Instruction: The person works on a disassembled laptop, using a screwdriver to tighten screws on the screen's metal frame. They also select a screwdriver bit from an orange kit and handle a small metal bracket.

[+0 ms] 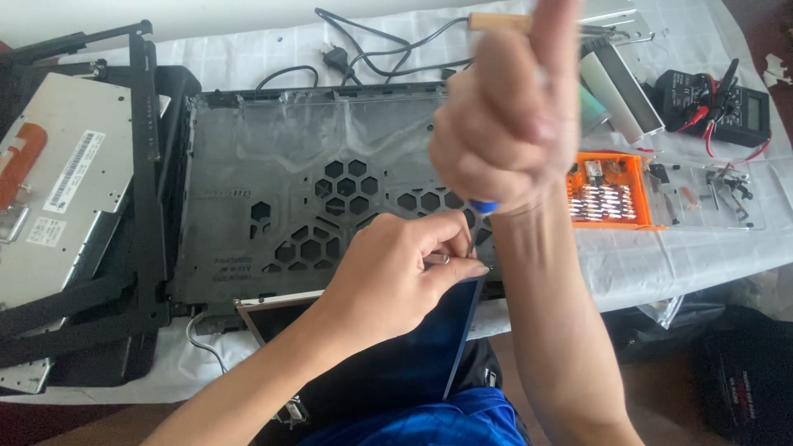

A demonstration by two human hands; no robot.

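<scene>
Your right hand [512,116] wraps tight around a blue-tipped screwdriver [479,216] held upright so its tip bears down at the near edge of the dark perforated panel [273,173], while your left hand [392,272] pinches the shaft low between closed fingertips, steadying it.

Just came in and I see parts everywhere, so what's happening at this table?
A person is working on a dark grey panel with honeycomb vents that lies flat on the white-covered table. The right hand is closed around a blue-handled screwdriver, held upright with its tip near the panel's front edge. The left hand pinches at that same spot, steadying the tip. An orange parts box and a multimeter sit to the right, and a black frame with a metal unit lies on the left.
</scene>
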